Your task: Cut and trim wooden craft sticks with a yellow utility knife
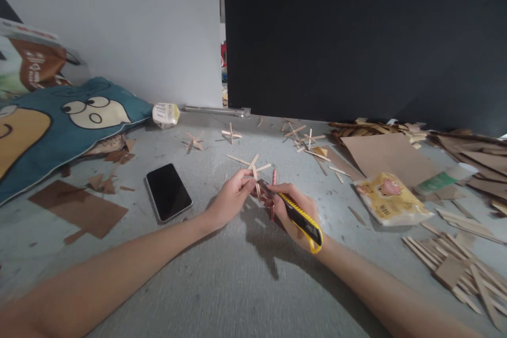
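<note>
In the middle of the grey table, my left hand (233, 196) is closed on a small star-like piece of crossed wooden sticks (254, 162). My right hand (296, 206) grips a yellow and black utility knife (301, 215), its blade end up against the sticks near my left fingertips. A thin pink-red stick (274, 175) stands out by my right fingers; whether that hand holds it too, I cannot tell. Just beyond my hands a loose wooden stick (237, 160) lies on the table. Farther back are more crossed-stick pieces, one (231, 134) upright.
A black phone (168, 193) lies to the left, beside a brown cardboard sheet (79, 208) and a blue cushion (75, 121). On the right are a yellow packet (390, 198), a glue stick (447, 178), a pile of wooden sticks (459, 264) and cardboard (390, 156). Dark and white panels stand behind.
</note>
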`<state>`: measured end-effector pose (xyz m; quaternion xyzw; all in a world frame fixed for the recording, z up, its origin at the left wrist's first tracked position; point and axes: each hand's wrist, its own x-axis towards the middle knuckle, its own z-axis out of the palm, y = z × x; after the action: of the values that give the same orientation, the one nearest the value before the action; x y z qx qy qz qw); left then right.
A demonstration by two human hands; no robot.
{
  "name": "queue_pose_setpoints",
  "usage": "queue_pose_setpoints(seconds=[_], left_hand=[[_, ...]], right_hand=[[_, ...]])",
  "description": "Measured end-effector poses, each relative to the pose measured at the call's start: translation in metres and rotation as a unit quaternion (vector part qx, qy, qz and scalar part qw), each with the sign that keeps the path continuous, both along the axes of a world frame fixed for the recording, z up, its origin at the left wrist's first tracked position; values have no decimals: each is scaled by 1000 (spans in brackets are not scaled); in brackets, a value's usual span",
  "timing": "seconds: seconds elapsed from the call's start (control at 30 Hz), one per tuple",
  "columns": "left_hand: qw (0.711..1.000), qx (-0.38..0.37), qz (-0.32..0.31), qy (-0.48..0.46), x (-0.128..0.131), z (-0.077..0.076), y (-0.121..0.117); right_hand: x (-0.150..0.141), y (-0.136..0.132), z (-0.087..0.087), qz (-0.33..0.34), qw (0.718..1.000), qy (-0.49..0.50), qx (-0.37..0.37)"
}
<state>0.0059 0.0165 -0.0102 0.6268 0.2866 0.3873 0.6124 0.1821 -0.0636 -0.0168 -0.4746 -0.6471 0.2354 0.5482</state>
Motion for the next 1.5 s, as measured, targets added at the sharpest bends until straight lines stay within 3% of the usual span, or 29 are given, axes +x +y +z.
queue_pose_setpoints(seconds=[0.43,0.97,1.5], left_hand=[[999,14,20,40,1,2,-1],[999,20,23,45,0,-2,2],[998,18,36,57,-1,-2,2]], right_hand=[[2,0,-7,-4,1000,1,-28],[-8,2,9,19,985,141,-95],[-12,6,-1,32,949,270,-159]])
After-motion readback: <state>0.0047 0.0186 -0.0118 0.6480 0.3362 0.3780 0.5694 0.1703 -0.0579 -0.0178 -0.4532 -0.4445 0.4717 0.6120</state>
